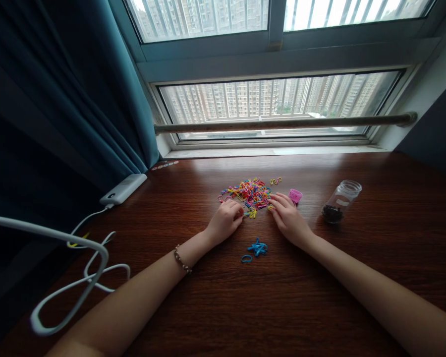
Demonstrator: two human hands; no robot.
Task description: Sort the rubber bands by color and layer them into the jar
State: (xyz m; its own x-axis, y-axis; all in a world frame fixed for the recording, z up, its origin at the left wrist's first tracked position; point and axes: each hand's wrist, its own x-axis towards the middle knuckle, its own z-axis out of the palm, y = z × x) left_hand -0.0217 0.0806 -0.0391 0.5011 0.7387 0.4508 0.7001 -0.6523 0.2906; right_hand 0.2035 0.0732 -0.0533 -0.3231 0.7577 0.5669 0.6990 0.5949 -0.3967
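A heap of small multicoloured loops [253,191], like little elastic bands, lies on the dark wooden table. At its near left edge is my left hand [226,218], fingers curled together; whatever they may pinch is hidden. My right hand [287,215] rests at the heap's right side with fingers stretched out, the tips touching a few loops. Closer to me, between my forearms, sits a smaller group of blue loops [258,247], with a single blue loop [246,259] apart from it. Some yellow loops [251,213] lie at the heap's near edge.
Beyond my right hand is a pink cap-like piece [295,196]. A clear jar [342,201] with dark contents stands to the right. On the left are a white power strip [124,189] and a looped white cable [100,253]. A window and blue curtain [96,89] border the table.
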